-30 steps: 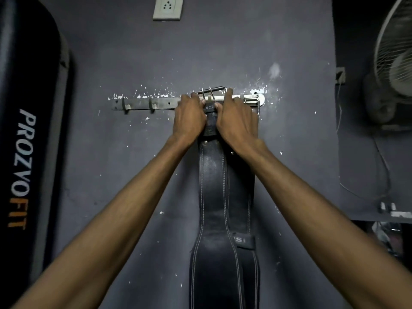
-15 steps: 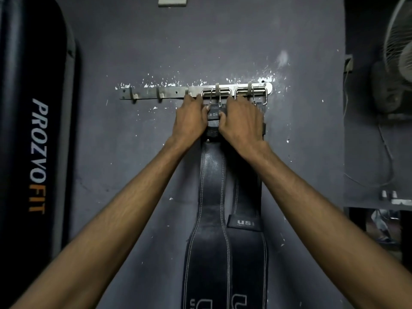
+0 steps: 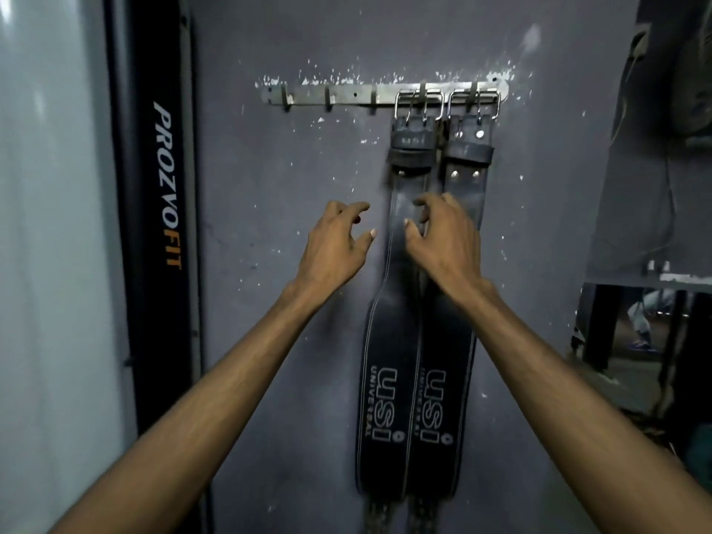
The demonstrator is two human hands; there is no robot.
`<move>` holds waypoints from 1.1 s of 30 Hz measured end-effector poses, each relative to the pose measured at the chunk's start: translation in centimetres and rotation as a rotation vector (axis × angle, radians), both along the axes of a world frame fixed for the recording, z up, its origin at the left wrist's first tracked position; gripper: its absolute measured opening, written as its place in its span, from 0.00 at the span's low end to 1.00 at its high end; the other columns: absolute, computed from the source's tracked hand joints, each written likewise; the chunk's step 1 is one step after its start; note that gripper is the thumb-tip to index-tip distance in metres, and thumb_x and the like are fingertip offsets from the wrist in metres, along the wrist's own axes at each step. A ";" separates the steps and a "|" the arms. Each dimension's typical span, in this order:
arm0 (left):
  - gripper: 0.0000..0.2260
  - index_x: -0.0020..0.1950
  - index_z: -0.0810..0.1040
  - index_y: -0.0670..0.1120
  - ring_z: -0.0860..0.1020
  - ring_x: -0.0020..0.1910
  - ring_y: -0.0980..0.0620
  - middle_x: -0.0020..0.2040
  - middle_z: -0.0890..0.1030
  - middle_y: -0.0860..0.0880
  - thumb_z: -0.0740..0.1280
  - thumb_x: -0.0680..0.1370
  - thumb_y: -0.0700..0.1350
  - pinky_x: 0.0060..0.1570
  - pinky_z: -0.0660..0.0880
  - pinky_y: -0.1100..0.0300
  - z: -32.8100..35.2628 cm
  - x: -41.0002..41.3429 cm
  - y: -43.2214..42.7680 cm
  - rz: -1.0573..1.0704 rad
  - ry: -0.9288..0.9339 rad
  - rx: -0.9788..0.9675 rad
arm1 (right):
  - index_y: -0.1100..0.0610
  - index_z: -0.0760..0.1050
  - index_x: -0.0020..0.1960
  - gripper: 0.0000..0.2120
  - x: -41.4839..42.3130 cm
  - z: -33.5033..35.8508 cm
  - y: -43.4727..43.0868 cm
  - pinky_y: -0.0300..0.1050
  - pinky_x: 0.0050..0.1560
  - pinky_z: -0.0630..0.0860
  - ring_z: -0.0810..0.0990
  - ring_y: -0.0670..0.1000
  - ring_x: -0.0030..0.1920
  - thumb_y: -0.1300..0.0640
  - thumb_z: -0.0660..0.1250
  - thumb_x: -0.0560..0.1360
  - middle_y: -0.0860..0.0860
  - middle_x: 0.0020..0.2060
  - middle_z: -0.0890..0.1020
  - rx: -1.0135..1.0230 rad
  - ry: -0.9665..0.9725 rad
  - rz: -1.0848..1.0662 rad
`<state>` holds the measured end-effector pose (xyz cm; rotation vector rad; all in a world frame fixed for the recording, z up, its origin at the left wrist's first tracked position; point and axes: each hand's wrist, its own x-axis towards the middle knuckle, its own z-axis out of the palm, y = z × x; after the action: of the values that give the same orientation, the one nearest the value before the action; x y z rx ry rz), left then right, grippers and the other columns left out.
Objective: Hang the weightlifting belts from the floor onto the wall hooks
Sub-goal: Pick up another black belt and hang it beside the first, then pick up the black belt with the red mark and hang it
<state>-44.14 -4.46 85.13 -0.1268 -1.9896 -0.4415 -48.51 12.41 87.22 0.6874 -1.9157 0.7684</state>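
on grey wall (image 3: 269, 225), belts (image 3: 389, 398) hang

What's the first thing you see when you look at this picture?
Two black weightlifting belts hang side by side by their buckles from a metal hook rail on the grey wall. Just below the buckles, the left hand and right hand hover open, holding nothing.

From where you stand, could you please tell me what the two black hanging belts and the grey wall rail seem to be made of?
The two black hanging belts look like stitched leather with a dull sheen and pale seams. The grey wall rail looks like brushed bare metal, probably steel, as do the shiny buckles.
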 end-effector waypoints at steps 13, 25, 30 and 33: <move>0.19 0.68 0.76 0.47 0.78 0.41 0.55 0.56 0.77 0.48 0.71 0.77 0.45 0.45 0.76 0.62 -28.2 11.6 1.5 -0.007 -0.454 0.228 | 0.53 0.81 0.57 0.10 6.7 -27.1 3.1 0.46 0.44 0.78 0.78 0.49 0.44 0.56 0.70 0.76 0.49 0.48 0.80 0.115 -0.499 0.144; 0.17 0.63 0.79 0.44 0.80 0.41 0.46 0.51 0.79 0.44 0.72 0.74 0.40 0.45 0.79 0.55 -64.4 24.1 8.9 0.249 -1.027 0.617 | 0.53 0.80 0.46 0.02 15.4 -66.1 10.1 0.47 0.42 0.78 0.82 0.53 0.42 0.58 0.70 0.74 0.51 0.46 0.84 0.284 -1.176 0.250; 0.19 0.64 0.78 0.41 0.81 0.45 0.43 0.56 0.81 0.41 0.73 0.74 0.41 0.49 0.79 0.51 -79.7 28.3 12.0 0.238 -1.259 0.728 | 0.51 0.82 0.47 0.04 20.5 -82.0 13.3 0.45 0.43 0.78 0.83 0.51 0.43 0.58 0.69 0.75 0.49 0.46 0.85 0.288 -1.459 0.174; 0.19 0.66 0.77 0.41 0.81 0.43 0.47 0.52 0.82 0.46 0.73 0.76 0.41 0.45 0.78 0.54 -89.5 30.2 14.0 0.226 -1.349 0.769 | 0.51 0.82 0.47 0.05 23.2 -92.4 14.9 0.41 0.41 0.76 0.84 0.51 0.44 0.60 0.69 0.75 0.50 0.46 0.86 0.258 -1.572 0.129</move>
<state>-13.93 9.51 -4.38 1.1396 -2.8406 -1.3316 -25.33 27.35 -5.14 0.2829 -3.4325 1.3560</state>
